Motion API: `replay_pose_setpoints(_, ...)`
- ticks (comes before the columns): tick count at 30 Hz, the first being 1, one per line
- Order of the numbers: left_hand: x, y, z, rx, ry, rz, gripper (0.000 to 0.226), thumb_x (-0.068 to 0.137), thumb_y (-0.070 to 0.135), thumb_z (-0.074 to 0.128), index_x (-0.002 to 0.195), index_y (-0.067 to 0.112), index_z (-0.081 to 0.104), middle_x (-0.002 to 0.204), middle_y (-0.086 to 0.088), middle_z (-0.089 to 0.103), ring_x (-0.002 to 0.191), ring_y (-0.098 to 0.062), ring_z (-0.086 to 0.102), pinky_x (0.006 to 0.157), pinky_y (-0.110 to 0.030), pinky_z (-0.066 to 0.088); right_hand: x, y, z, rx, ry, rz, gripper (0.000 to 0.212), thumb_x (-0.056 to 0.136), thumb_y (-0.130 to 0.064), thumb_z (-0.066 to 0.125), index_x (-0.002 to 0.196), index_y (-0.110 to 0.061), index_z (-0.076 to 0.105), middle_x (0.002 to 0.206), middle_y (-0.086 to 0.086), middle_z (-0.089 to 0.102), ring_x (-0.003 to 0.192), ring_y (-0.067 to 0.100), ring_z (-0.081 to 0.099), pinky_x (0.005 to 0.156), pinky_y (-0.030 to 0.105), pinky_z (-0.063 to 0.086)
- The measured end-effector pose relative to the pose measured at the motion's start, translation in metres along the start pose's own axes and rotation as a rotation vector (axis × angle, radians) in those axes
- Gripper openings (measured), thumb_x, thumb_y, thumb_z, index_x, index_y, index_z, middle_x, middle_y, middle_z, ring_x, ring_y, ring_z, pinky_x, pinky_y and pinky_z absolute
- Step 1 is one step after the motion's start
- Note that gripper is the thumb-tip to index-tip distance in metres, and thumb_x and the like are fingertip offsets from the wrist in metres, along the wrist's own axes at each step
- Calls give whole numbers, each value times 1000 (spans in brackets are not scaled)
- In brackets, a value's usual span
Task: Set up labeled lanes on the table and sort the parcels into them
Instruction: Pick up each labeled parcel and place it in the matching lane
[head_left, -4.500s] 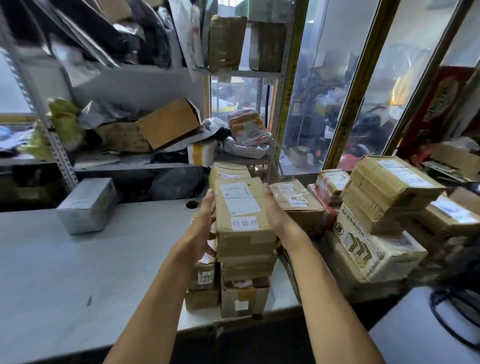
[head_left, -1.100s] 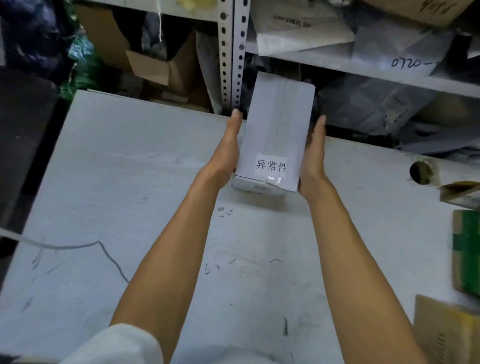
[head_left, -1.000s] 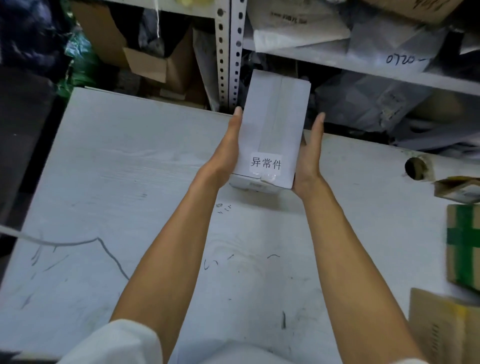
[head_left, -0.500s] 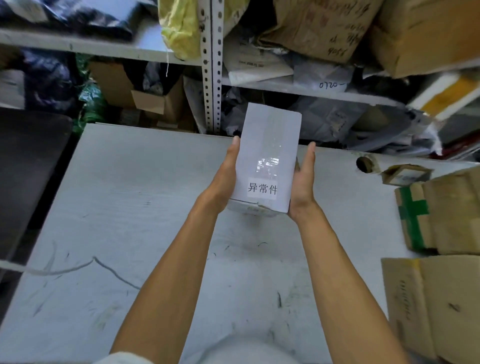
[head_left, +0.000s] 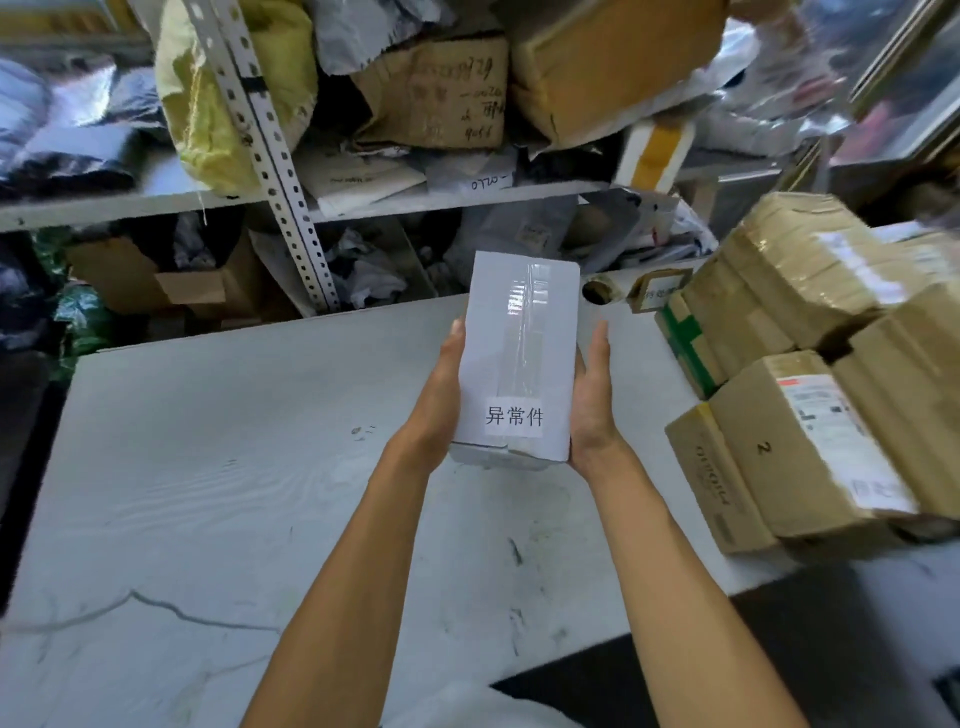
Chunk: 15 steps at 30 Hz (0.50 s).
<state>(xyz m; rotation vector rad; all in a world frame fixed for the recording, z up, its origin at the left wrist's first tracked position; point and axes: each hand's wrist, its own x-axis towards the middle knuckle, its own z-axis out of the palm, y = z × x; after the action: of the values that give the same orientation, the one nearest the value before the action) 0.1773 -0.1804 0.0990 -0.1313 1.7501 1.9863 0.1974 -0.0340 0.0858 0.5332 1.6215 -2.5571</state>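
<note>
Two hands are seen in the head view, raised over a pale grey table (head_left: 218, 467), and a white box (head_left: 519, 358) is held between them. The box is pressed from either side: the left hand (head_left: 441, 400) lies flat against its left long side, and the right hand (head_left: 592, 405) lies flat against its right long side. The fingers of both hands are kept straight and point away from the person, along the box's length; none are curled over its top. The box is carried with its long axis running away from the body, its near end level with the wrists and its far end reaching beyond the fingertips. Whether its underside touches the table cannot be told. A strip of clear tape is seen along its top face, and a white label (head_left: 514, 417) printed with 异常件 is stuck near the near end, between the two palms.

To the right of the right hand, well apart from it, a pile of brown cardboard parcels (head_left: 810, 395) is stacked on the table; one (head_left: 691, 338) is bound with green tape, another (head_left: 800, 441) is marked with a 2. Behind the table, metal shelving (head_left: 280, 171) is crammed with cartons and plastic mailer bags.
</note>
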Motion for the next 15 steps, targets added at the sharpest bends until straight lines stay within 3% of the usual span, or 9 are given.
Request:
replay_pose_setpoints(3, -17, -12, 27, 21, -10, -3, 61, 102, 66, 19, 127, 35, 65, 110, 1, 77, 99, -22, 75, 98, -47, 56, -30, -4, -26, 12, 13, -26, 71, 102, -70, 13, 139, -31, 58, 132, 6, 70, 124, 25, 66, 103, 43, 54)
replay_pose_setpoints(8, -57, -28, 75, 62, -53, -11, 65, 98, 72, 20, 130, 37, 64, 117, -3, 75, 103, -28, 73, 101, -51, 53, -86, -10, -66, 49, 83, -97, 74, 100, -73, 21, 154, -28, 44, 147, 8, 59, 137, 28, 55, 119, 54, 39)
replay_pose_setpoints(12, -102, -42, 110, 110, -88, -5, 68, 93, 80, 23, 127, 39, 65, 114, -5, 75, 100, -30, 74, 96, -49, 56, -142, -15, -99, 71, 89, -158, 73, 98, -77, 24, 156, -35, 42, 149, 2, 58, 136, 24, 57, 116, 53, 42)
replay_pose_setpoints(15, -137, -54, 131, 156, -131, 18, 76, 81, 86, 24, 127, 41, 65, 112, -4, 76, 100, -31, 73, 101, -55, 53, -186, -11, -119, 105, 108, -201, 73, 96, -78, 31, 155, -36, 43, 148, 1, 59, 135, 23, 57, 113, 50, 45)
